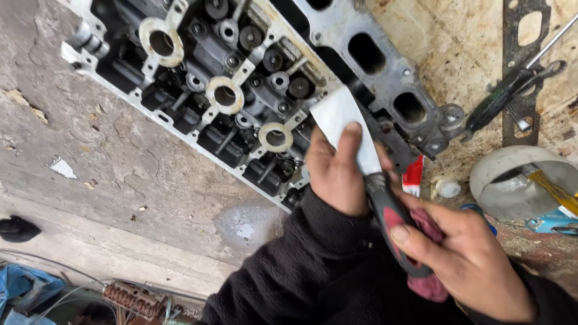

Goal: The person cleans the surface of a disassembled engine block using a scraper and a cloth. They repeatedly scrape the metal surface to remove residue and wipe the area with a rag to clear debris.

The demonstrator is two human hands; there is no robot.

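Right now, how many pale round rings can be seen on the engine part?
3, in a diagonal row on the cylinder head: upper-left ring, middle ring, lower ring near the left hand. More may be hidden.
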